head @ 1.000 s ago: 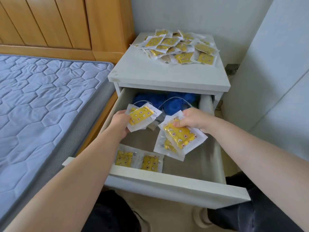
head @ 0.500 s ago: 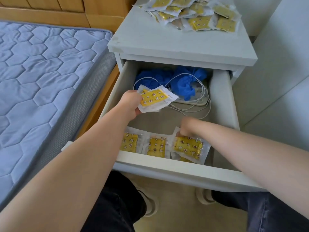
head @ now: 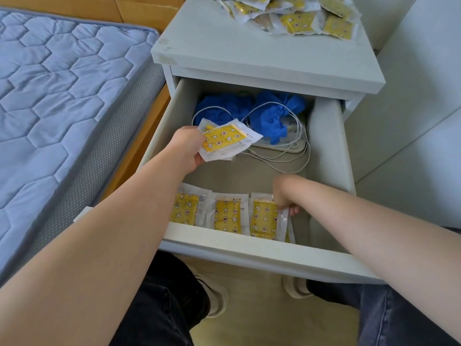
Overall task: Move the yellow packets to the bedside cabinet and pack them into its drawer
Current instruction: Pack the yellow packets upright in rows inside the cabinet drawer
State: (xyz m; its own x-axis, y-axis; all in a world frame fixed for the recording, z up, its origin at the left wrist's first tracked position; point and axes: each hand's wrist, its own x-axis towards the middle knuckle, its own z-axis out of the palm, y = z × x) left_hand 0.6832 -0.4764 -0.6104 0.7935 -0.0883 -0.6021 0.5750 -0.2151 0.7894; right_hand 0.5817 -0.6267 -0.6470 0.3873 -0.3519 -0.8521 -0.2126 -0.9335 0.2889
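The white bedside cabinet (head: 264, 58) has its drawer (head: 249, 253) pulled open. My left hand (head: 187, 146) holds yellow packets (head: 224, 139) above the middle of the drawer. My right hand (head: 284, 193) reaches down to the front of the drawer and grips the right edge of a packet (head: 264, 216) standing against the front wall. Two more packets (head: 185, 208) (head: 227, 216) line up to its left. A pile of packets (head: 299, 13) lies on the cabinet top at the back.
Blue gloves (head: 272, 113) and a white cable (head: 287, 156) lie at the back of the drawer. A bed with a blue quilted mattress (head: 62, 83) stands on the left, a white wall on the right. My legs and shoes (head: 214, 295) are below the drawer front.
My right hand came down from mid-air with its packets and set them upright at the drawer front, beside the two there. My left hand stayed over the drawer. The view tilted down.
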